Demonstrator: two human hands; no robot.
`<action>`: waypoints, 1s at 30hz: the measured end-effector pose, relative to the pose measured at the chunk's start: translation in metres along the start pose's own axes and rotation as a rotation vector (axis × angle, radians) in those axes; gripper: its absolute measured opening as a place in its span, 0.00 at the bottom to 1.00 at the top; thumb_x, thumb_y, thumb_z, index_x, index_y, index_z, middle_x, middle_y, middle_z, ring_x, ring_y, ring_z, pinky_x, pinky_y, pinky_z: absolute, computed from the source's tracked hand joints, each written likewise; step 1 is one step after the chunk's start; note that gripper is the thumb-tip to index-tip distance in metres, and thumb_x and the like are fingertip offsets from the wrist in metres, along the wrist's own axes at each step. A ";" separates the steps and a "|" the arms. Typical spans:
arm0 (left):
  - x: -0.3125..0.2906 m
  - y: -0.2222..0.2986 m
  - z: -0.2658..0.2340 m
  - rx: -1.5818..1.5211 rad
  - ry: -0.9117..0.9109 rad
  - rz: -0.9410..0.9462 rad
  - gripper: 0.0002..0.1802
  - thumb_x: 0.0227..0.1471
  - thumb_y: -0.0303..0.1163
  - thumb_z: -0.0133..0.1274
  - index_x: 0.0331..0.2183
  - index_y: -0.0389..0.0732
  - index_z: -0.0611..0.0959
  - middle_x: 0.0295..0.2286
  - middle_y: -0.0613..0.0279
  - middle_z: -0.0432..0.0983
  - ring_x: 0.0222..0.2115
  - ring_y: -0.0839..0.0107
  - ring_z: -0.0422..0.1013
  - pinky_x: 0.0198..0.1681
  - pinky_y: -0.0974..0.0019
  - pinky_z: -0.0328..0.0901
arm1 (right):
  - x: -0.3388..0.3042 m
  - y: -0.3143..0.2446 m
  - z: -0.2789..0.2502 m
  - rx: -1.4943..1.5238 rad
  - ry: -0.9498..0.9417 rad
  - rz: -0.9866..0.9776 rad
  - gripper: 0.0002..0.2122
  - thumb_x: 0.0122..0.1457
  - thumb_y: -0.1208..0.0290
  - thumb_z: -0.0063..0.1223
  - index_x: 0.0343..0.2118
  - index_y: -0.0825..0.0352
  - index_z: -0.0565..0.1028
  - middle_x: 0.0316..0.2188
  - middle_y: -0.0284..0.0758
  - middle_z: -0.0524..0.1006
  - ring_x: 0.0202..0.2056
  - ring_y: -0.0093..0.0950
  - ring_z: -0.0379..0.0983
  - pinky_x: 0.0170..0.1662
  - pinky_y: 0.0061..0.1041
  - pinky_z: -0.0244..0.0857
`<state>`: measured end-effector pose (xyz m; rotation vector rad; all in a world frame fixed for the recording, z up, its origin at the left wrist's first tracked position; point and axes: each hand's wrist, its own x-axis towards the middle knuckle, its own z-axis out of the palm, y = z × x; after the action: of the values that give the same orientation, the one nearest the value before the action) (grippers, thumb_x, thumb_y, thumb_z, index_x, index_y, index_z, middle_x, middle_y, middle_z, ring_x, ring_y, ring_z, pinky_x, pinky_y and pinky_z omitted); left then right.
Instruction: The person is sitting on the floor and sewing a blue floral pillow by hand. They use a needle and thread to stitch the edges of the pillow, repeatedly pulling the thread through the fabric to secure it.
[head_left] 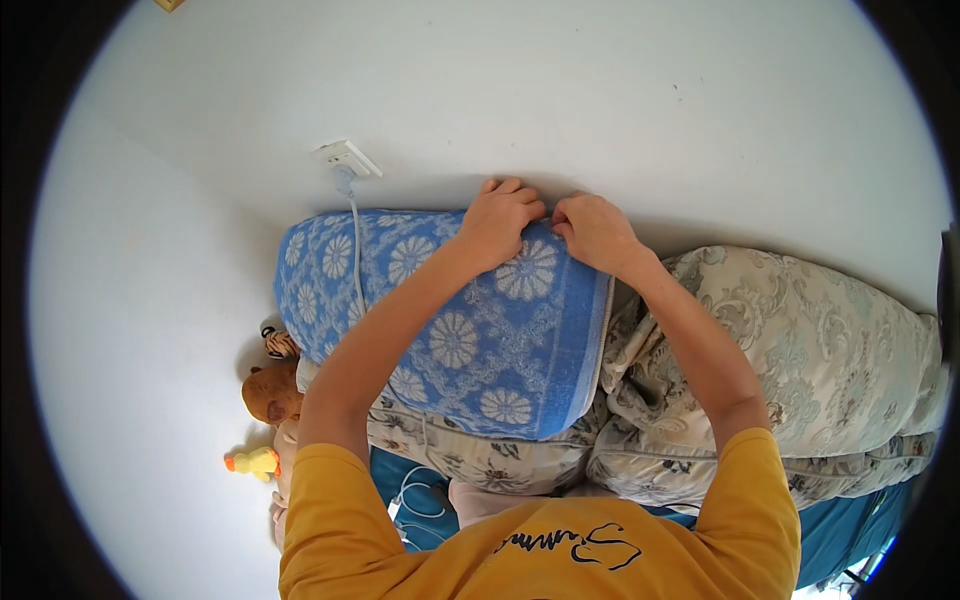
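Observation:
A blue towel (455, 340) with white flower patterns is spread over a bulky pillow-like shape against the wall. At its far edge my left hand (500, 225) is closed, fingers curled over the cloth. Just to the right, my right hand (598, 233) pinches the towel's edge near its far right corner. The two hands are close together, almost touching. What lies under the towel is mostly hidden; a beige floral pillow (470, 460) shows below its near edge.
A beige patterned pillow (790, 350) lies to the right. A white cord runs from a wall socket (347, 158) across the towel. Plush toys, including a brown one (270, 393) and a yellow duck (255, 463), sit at the left. A white cable (408, 492) rests on teal bedding.

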<state>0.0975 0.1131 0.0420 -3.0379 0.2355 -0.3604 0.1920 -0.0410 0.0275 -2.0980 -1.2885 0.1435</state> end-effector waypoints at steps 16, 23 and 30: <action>-0.090 -0.069 -0.077 0.314 0.199 -0.234 0.15 0.31 0.14 0.48 0.28 0.38 0.75 0.31 0.61 0.70 0.40 0.61 0.63 0.46 0.60 0.55 | 0.002 -0.008 -0.069 0.336 0.042 0.107 0.09 0.52 0.74 0.46 0.24 0.72 0.76 0.18 0.40 0.76 0.21 0.31 0.73 0.30 0.27 0.67; -0.123 -0.068 -0.094 0.425 0.192 -0.274 0.14 0.33 0.14 0.48 0.27 0.39 0.75 0.31 0.62 0.70 0.42 0.62 0.64 0.48 0.59 0.55 | 0.004 -0.012 -0.064 0.405 0.038 0.098 0.09 0.55 0.72 0.49 0.29 0.73 0.77 0.20 0.35 0.76 0.18 0.19 0.72 0.20 0.18 0.65; -0.070 -0.011 -0.125 0.408 0.399 -0.014 0.11 0.35 0.16 0.50 0.26 0.41 0.75 0.30 0.66 0.69 0.42 0.66 0.64 0.52 0.54 0.54 | 0.011 -0.051 -0.032 0.808 0.014 -0.076 0.08 0.57 0.73 0.50 0.36 0.69 0.77 0.22 0.32 0.76 0.23 0.19 0.74 0.26 0.17 0.68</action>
<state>0.0019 0.1288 0.1480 -2.5450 0.1399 -0.8944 0.1727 -0.0321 0.0849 -1.3529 -1.0524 0.5196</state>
